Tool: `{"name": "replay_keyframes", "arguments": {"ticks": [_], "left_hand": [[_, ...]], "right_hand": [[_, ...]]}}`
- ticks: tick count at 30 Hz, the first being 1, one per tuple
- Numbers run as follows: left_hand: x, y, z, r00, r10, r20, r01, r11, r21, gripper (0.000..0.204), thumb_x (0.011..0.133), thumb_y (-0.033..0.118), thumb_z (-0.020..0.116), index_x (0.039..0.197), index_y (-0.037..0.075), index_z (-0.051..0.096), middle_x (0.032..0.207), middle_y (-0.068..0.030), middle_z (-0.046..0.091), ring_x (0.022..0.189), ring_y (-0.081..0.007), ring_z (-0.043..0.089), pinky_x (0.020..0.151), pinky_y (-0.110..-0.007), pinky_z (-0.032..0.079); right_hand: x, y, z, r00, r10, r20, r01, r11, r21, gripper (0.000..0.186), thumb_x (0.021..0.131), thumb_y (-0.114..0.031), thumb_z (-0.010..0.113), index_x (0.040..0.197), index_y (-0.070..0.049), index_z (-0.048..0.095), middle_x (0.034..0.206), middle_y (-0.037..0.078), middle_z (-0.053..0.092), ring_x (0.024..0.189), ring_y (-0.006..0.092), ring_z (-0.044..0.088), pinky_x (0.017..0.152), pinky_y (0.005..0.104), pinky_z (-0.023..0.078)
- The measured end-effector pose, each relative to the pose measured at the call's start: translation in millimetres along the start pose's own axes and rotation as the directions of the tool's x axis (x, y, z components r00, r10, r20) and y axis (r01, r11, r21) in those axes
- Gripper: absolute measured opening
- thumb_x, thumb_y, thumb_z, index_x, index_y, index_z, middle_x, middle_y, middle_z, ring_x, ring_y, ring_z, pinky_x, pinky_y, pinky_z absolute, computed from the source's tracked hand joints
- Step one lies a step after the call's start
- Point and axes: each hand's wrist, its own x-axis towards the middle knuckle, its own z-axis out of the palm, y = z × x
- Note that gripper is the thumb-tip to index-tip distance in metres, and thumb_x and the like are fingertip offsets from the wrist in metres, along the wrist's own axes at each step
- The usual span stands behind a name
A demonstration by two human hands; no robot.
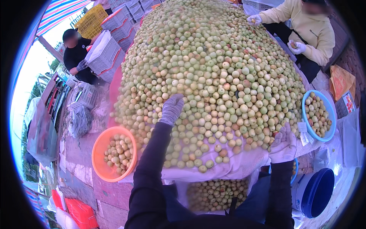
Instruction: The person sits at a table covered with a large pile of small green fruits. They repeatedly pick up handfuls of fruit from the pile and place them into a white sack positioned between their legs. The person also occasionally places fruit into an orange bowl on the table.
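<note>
Dark sleeves (150, 179) lead to the round fruit (213, 87), heaped ahead: left hand (173, 109) farther in, right hand (283, 145) by the near right edge; whether fingers grip, I cannot tell.

A striped canopy (63, 12) and yellow crates (91, 20) show upper left, red bags (81, 212) lower left.

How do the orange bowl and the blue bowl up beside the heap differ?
The blue bowl looks fuller; the orange bowl shows more bare inner wall. Fruit in the orange bowl is mostly pale; the blue bowl's has more reddish-brown patches. Both are round and open-topped.
</note>
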Motion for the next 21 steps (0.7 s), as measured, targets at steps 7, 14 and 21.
{"name": "replay_keyframes", "arguments": {"ticks": [7, 14, 21], "left_hand": [[99, 38, 36, 0.894, 0.448, -0.007, -0.363, 0.733, 0.575, 0.032, 0.078, 0.008, 0.055, 0.110, 0.007, 0.057, 0.101, -0.0142, 0.061, 0.094, -0.0306, 0.058, 0.084, -0.039, 0.045], [157, 78, 85, 0.999, -0.053, -0.008, 0.039, 0.607, 0.794, 0.024, 0.076, 0.020, 0.059, 0.099, 0.013, 0.060, 0.097, -0.0137, 0.061, 0.095, -0.0317, 0.058, 0.080, -0.046, 0.045], [146, 21, 22, 0.913, 0.246, -0.324, -0.045, 0.852, 0.521, 0.039, 0.077, 0.023, 0.058, 0.114, 0.012, 0.052, 0.104, -0.0160, 0.056, 0.099, -0.0331, 0.055, 0.085, -0.043, 0.045]], "right_hand": [[-22, 113, 22, 0.958, 0.253, -0.136, -0.285, 0.897, -0.339, 0.036, 0.088, -0.029, 0.053, 0.117, -0.008, 0.050, 0.085, 0.006, 0.061, 0.069, 0.0158, 0.061, 0.054, 0.0249, 0.049], [-16, 118, 14, 0.944, 0.306, -0.124, -0.325, 0.790, -0.520, 0.036, 0.088, -0.030, 0.052, 0.117, -0.008, 0.050, 0.084, 0.006, 0.060, 0.066, 0.0154, 0.060, 0.056, 0.0249, 0.049], [-16, 126, 15, 0.901, 0.375, -0.218, -0.432, 0.819, -0.377, 0.034, 0.088, -0.028, 0.053, 0.116, -0.008, 0.050, 0.084, 0.007, 0.060, 0.067, 0.0166, 0.060, 0.058, 0.0271, 0.051]]}}
